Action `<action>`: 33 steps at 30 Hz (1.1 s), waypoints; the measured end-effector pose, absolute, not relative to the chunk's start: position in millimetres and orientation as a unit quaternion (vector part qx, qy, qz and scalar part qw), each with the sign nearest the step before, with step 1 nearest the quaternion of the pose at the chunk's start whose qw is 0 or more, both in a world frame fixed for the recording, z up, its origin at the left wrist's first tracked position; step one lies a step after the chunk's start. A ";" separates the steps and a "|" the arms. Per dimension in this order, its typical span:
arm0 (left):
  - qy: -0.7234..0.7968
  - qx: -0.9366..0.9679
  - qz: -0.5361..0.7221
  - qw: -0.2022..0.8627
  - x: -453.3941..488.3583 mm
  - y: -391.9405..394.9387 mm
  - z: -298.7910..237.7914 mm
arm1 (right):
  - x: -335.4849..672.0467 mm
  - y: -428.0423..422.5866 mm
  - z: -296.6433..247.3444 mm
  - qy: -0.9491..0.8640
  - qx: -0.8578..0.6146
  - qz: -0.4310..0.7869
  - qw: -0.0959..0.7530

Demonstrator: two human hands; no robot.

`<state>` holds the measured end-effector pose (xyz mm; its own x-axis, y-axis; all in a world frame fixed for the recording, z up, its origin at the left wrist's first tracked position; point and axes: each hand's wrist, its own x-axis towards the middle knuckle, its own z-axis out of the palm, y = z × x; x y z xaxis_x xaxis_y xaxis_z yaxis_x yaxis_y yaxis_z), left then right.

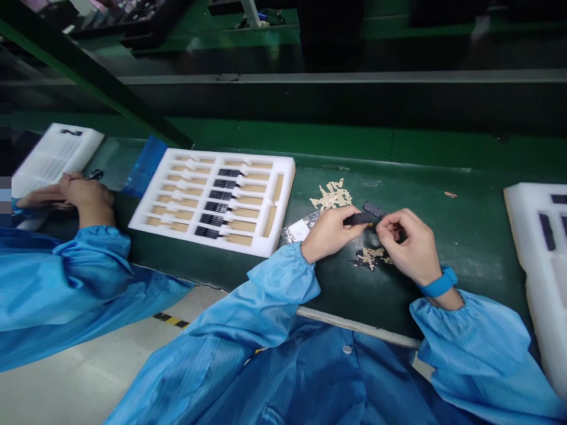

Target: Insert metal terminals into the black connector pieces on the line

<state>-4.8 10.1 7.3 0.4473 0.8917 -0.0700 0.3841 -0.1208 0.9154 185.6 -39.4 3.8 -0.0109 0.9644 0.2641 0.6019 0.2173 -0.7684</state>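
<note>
My left hand [330, 233] is closed on a small flat black part [358, 219], gripped between thumb and fingers. Beyond its fingertips shows another dark piece [374, 208] with small holes; whether the two are joined I cannot tell. My right hand [410, 242] is pinched close to that dark piece, and what its fingertips hold is too small to make out. Behind my left hand lies a heap of beige cut pieces [335, 193]. A smaller heap of beige and black bits [370, 258] lies below the hands. A clear plastic bag with a white label [298, 230] sits beside my left wrist.
To the left, a white foam tray [287, 195] holds several black parts in its slots. Another foam tray [531, 236] stands at the right edge. A co-worker's hands [84, 192] are at the far left by a white block [57, 153]. A green post [106, 88] slants behind.
</note>
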 end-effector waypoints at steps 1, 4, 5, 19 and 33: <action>0.454 0.708 0.259 0.476 -5.0 9.7 8.0 | 185.0 -39.5 3.3 -0.683 -0.572 0.237 0.387; 0.446 0.728 0.243 0.460 -5.3 8.7 9.6 | 184.0 -39.5 1.2 -0.701 -0.559 0.234 0.376; 0.444 0.734 0.238 0.456 -5.3 8.5 9.9 | 184.0 -39.4 0.5 -0.704 -0.558 0.227 0.376; 0.453 0.756 0.207 0.425 -5.6 9.7 10.1 | 185.4 -39.9 -2.6 -0.733 -0.538 0.198 0.366; 0.455 0.745 0.194 0.448 -5.6 10.5 8.6 | 185.6 -39.9 -0.7 -0.735 -0.543 0.196 0.356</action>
<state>-5.6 10.5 8.6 0.5113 0.8511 -0.1193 0.5042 -0.1847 0.8436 185.6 -39.9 -0.7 -0.1576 0.9374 0.3105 0.6580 0.3342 -0.6748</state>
